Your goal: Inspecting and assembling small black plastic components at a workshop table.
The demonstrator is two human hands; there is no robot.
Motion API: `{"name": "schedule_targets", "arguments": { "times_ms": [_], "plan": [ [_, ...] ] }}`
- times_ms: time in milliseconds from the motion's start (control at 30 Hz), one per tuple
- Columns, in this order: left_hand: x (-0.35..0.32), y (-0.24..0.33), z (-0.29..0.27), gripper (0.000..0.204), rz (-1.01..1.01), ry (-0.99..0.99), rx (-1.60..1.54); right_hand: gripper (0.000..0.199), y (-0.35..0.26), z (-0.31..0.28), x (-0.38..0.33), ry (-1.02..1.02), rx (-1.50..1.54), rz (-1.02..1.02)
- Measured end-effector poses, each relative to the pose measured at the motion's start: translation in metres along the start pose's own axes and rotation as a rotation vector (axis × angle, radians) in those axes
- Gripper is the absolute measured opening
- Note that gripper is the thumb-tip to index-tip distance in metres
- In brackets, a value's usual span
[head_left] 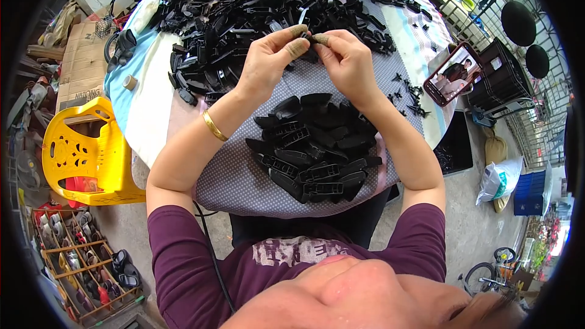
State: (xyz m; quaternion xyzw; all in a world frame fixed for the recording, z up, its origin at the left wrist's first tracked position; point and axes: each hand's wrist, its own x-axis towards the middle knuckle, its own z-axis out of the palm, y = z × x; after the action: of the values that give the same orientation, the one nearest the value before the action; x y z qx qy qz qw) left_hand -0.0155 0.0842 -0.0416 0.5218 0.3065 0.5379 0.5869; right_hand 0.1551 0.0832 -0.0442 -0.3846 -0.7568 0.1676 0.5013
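Note:
Above the far half of the table, my left hand (273,56) and my right hand (345,61) meet with fingertips pinched together. Between them sits a small black plastic part (309,38), mostly hidden by the fingers; its exact shape cannot be made out. Tan tape wraps some fingertips on both hands. Just beyond them spreads a large heap of black plastic parts (225,18). Nearer my body, between my forearms, lies a smaller pile of black curved plastic pieces (320,146), several showing slotted frames.
Small black clips (415,100) lie scattered at the table's right, beside a propped phone (454,73) with a lit screen. A tape roll (130,82) sits on the left. A yellow plastic chair (91,152) stands left of the patterned tablecloth (228,176); a shoe rack (85,256) is lower left.

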Motion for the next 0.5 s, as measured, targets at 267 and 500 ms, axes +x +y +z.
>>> {"name": "schedule_targets", "arguments": {
  "times_ms": [267,500],
  "plan": [
    [0.004,0.009,-0.005,0.023,0.106,-0.071,0.008,0.027,-0.005,-0.001,0.002,-0.176,0.138,0.192],
    [0.003,0.014,-0.004,0.022,0.147,-0.152,0.036,0.016,-0.019,-0.005,-0.002,-0.158,-0.02,0.053]
  ]
}}
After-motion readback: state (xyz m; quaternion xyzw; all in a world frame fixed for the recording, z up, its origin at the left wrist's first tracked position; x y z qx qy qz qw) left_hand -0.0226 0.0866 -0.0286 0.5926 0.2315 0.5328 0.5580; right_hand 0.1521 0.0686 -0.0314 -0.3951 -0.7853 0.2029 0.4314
